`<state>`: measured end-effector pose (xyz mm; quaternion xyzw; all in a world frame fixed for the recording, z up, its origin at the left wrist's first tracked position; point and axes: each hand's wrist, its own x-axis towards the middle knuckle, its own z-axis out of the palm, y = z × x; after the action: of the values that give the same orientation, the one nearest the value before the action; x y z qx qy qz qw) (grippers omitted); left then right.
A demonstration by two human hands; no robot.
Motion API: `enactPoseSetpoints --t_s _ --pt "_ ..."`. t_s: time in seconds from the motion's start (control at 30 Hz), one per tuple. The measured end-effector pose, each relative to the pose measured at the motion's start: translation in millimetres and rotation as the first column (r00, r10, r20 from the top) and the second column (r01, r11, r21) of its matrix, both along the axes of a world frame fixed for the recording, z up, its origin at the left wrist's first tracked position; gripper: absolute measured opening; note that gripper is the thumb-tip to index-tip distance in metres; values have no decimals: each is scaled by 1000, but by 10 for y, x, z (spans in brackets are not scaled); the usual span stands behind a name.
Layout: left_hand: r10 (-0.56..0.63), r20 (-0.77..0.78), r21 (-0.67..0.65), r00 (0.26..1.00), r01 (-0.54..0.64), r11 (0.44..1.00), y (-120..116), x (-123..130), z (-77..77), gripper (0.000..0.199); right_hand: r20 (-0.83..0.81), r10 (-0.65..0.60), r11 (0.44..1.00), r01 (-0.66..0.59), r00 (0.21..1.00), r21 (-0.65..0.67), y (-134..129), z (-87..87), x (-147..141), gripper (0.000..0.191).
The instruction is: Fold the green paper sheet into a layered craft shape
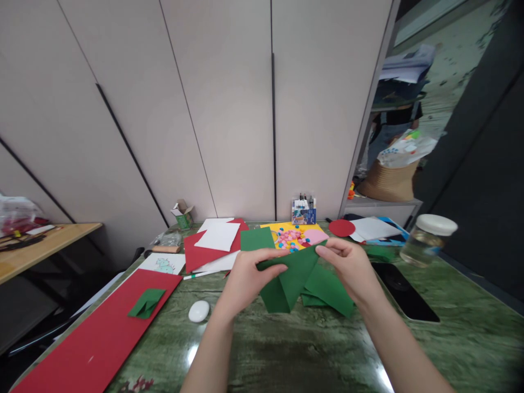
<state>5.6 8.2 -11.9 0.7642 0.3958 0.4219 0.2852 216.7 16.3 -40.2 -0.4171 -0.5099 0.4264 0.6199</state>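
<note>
A folded green paper [292, 278] is held up above the table between my two hands. My left hand [256, 275] pinches its left end between thumb and fingers. At the upper right corner of the paper, the thumb and fingers of my right hand [341, 262] are closed on it. Other green paper pieces [329, 292] lie on the table just beneath and to the right. A small folded green paper [148, 303] rests on a long red sheet [102, 333] at the left.
Behind my hands, pink and blue pompoms [289, 238] lie on a yellow sheet [321, 227]. A white oval object [198, 311] sits left; a black phone [403, 292] and a lidded jar [428, 240] stand right. Red and white papers [219, 236] lie at the back.
</note>
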Motion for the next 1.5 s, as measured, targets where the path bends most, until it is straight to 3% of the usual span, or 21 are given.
enactPoseSetpoints --t_s 0.57,0.83,1.1,1.5 --pt "-9 -8 -15 1000 8 1000 -38 -7 42 25 -76 -61 997 63 995 34 -46 34 -27 16" --pt "-16 -14 -13 1000 16 1000 -52 -10 68 25 -36 -123 990 125 992 68 -109 55 -33 19" --pt "-14 -25 -9 1000 14 1000 -51 -12 62 25 -91 -88 995 91 992 37 -63 22 -5 14" --pt "-10 -28 -11 1000 9 1000 -40 -7 46 24 -29 -165 971 168 986 171 -58 8 -28 13"
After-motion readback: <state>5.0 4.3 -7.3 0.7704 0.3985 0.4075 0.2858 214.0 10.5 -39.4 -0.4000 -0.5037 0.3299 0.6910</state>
